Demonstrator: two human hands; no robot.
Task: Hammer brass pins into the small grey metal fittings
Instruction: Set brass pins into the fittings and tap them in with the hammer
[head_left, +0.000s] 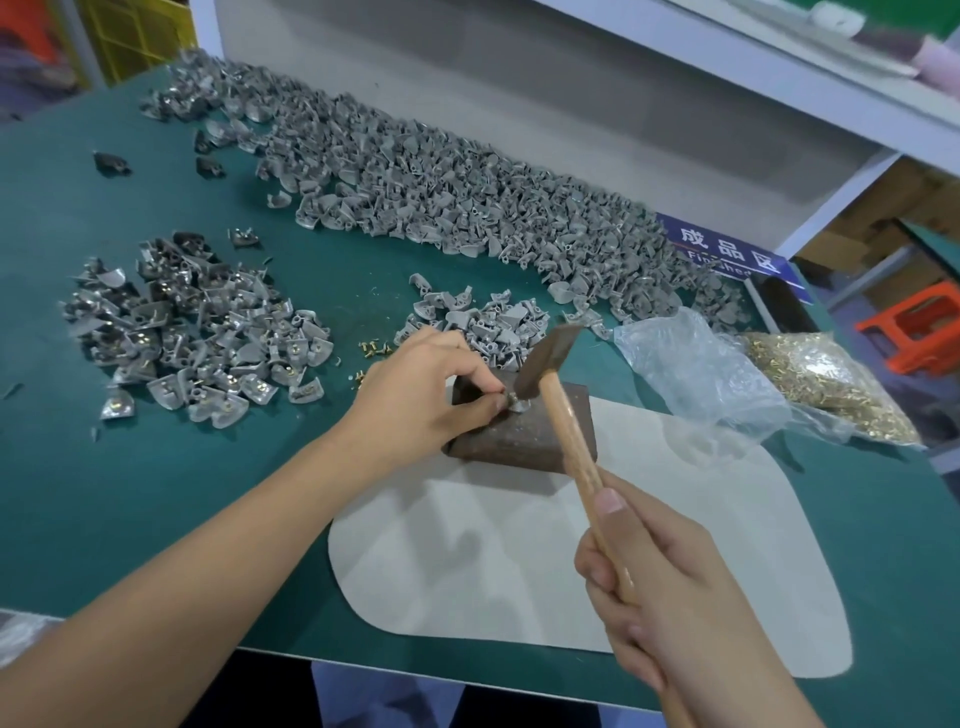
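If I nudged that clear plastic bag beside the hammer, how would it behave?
The clear bag looks thin and crumpled, so it would probably flop and crinkle rather than slide stiffly. It seems nearly empty, so likely very light. Its edge lies against the bag of brass pins, which looks fuller and heavier and might hold it back.

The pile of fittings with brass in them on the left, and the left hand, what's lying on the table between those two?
In the head view, a few loose brass pins lie on the green table there.
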